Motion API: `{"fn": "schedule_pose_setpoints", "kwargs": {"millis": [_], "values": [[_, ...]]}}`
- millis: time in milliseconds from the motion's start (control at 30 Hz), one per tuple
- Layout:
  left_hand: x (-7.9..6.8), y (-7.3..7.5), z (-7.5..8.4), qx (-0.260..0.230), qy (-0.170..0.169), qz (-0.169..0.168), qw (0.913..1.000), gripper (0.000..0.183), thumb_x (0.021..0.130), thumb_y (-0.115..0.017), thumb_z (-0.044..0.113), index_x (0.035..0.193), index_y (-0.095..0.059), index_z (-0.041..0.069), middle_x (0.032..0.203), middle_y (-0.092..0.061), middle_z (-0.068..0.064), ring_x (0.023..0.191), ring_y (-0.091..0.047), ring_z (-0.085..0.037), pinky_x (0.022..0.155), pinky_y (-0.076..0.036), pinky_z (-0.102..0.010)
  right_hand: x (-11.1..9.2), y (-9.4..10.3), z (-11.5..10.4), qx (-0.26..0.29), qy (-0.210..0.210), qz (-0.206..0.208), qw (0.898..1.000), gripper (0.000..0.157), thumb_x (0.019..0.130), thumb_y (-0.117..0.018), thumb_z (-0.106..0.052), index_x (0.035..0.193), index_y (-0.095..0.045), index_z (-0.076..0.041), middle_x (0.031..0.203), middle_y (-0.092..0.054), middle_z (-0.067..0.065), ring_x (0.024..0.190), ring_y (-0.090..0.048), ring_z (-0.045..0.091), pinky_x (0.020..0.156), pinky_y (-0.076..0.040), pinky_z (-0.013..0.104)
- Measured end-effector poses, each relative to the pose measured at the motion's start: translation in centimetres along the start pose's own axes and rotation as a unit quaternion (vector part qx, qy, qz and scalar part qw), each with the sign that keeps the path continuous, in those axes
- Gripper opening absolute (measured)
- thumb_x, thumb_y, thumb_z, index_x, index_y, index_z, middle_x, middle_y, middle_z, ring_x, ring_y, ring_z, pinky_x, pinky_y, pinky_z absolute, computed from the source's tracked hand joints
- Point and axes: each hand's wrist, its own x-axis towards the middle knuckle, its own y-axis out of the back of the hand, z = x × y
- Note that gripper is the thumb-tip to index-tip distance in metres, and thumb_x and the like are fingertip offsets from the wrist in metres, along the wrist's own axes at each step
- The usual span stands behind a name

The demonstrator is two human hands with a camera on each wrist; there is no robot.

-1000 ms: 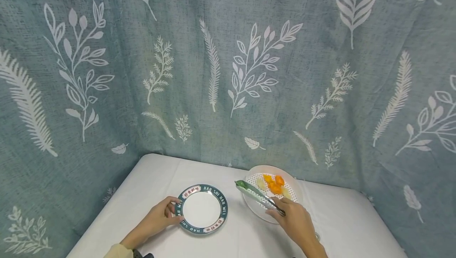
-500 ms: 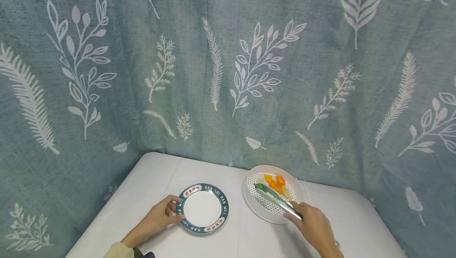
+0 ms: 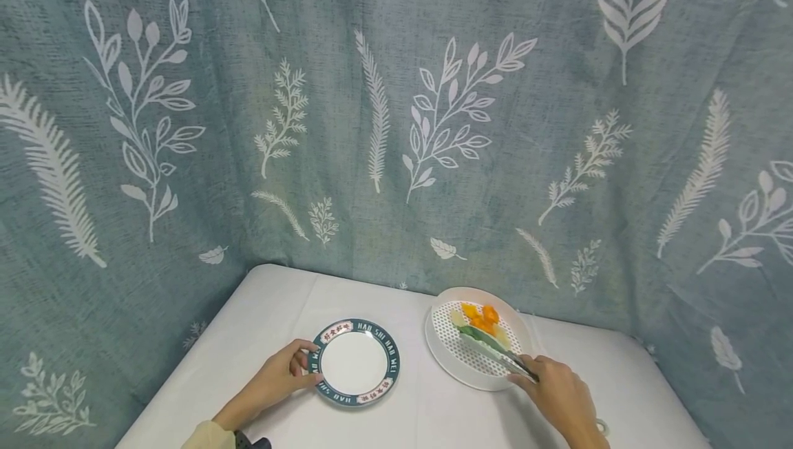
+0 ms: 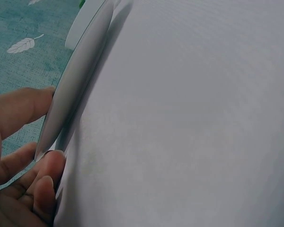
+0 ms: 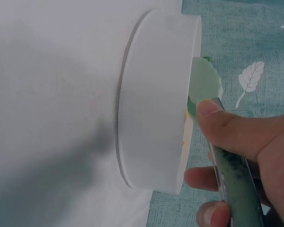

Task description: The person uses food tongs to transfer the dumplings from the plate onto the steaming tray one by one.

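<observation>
My left hand [image 3: 283, 375] grips the left rim of a white plate [image 3: 354, 364] with a green lettered border. In the left wrist view, the thumb and fingers lie on both sides of the plate's edge [image 4: 80, 80]. My right hand [image 3: 560, 394] holds a pair of tongs [image 3: 495, 352] with metal handles and pale green tips. Their tips are over a round white strainer basket [image 3: 441, 359]. Something green, perhaps a pepper [image 5: 191, 106], shows at the tips, partly hidden. Several orange pieces [image 3: 483, 325] and pale yellowish pieces [image 3: 457, 318] lie inside the basket.
A white cloth [image 3: 291, 304] covers the table. Behind it and on both sides hangs a blue-green curtain [image 3: 347, 228] with white leaf prints. The basket stands close to the back curtain. A small ring [image 3: 601, 427] shows beside my right wrist.
My right hand and the tongs have moved right and slightly down, bringing the tips from the basket's left edge to over its inside. My left hand stays on the plate.
</observation>
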Motion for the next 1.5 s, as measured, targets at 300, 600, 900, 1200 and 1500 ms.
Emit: {"fn": "schedule_pose_setpoints", "kwargs": {"millis": [300, 600, 900, 1200, 1500], "values": [[0.0, 0.0, 0.1, 0.002, 0.003, 0.002, 1.0000, 0.060, 0.078, -0.091, 0.028, 0.129, -0.063, 0.014, 0.089, -0.055, 0.001, 0.076, -0.051, -0.017, 0.065, -0.044, -0.031, 0.3, 0.3, 0.4, -0.023, 0.019, -0.017, 0.999, 0.043, 0.084, -0.084, -0.037, 0.115, -0.078, -0.008, 0.067, -0.049, -0.005, 0.060, -0.043, 0.016, 0.053, -0.036, 0.034], [-0.1, 0.0, 0.1, -0.001, 0.001, -0.002, 1.0000, 0.059, 0.078, -0.091, 0.029, 0.128, -0.063, 0.014, 0.089, -0.056, 0.000, 0.076, -0.051, -0.017, 0.065, -0.044, -0.032, 0.9, 0.3, -0.1, -0.035, -0.007, -0.057, 0.998, 0.044, 0.081, -0.087, -0.036, 0.114, -0.077, -0.009, 0.071, -0.056, -0.004, 0.062, -0.046, 0.017, 0.055, -0.039, 0.035], [-0.2, 0.1, 0.3, 0.000, 0.004, -0.002, 1.0000, 0.060, 0.078, -0.091, 0.029, 0.129, -0.063, 0.014, 0.089, -0.056, 0.000, 0.076, -0.051, -0.017, 0.065, -0.044, -0.032, 1.0, 0.2, -0.1, -0.030, -0.015, -0.045, 0.998, 0.055, 0.077, -0.089, -0.039, 0.118, -0.075, -0.004, 0.081, -0.066, -0.001, 0.065, -0.050, 0.017, 0.055, -0.044, 0.037], [-0.3, 0.1, 0.2, -0.006, 0.003, -0.004, 1.0000, 0.059, 0.078, -0.091, 0.028, 0.129, -0.063, 0.014, 0.089, -0.056, 0.000, 0.076, -0.051, -0.017, 0.065, -0.044, -0.031, 0.4, 0.4, 0.3, 0.001, -0.011, -0.006, 1.000, 0.055, 0.077, -0.090, -0.039, 0.118, -0.076, -0.007, 0.084, -0.069, 0.000, 0.065, -0.052, 0.015, 0.052, -0.044, 0.037], [-0.2, 0.1, 0.1, -0.008, -0.001, -0.003, 1.0000, 0.059, 0.078, -0.090, 0.028, 0.128, -0.063, 0.014, 0.090, -0.056, 0.000, 0.077, -0.052, -0.018, 0.065, -0.046, -0.031, -0.8, 0.4, 0.2, 0.030, 0.024, 0.059, 0.998, 0.060, 0.081, -0.085, -0.047, 0.120, -0.074, -0.003, 0.076, -0.062, -0.003, 0.061, -0.050, 0.012, 0.051, -0.043, 0.035]]}}
